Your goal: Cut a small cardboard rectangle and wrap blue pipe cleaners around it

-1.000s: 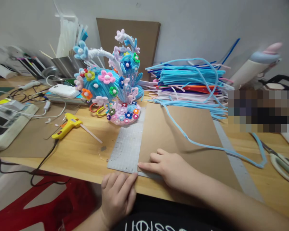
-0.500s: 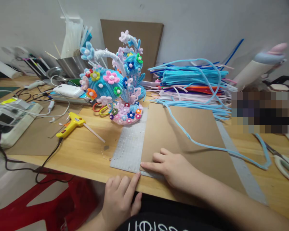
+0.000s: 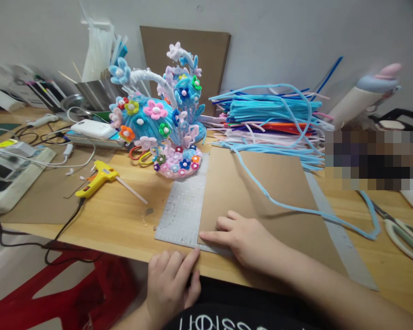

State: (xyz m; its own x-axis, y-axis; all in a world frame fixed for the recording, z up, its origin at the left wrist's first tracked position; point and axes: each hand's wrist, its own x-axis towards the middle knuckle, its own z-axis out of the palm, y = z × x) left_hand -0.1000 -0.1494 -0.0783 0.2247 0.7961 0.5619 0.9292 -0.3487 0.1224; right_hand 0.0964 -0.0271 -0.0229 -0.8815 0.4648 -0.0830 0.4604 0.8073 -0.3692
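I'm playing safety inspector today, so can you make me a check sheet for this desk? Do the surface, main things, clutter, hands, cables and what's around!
Surface: wooden table, bearing a gray mat.
Main things: brown board lies on the mat; a blue fuzzy strand crosses it.
Clutter: yellow glue gun, scissors, fuzzy-stick pile, flower-covered craft.
Hands: right hand rests on the board; left hand is at the table's front edge, index fingertip by the mat.
Cables: black cord from the glue gun hangs past the table edge.
Surroundings: gray wall behind; red stool below.
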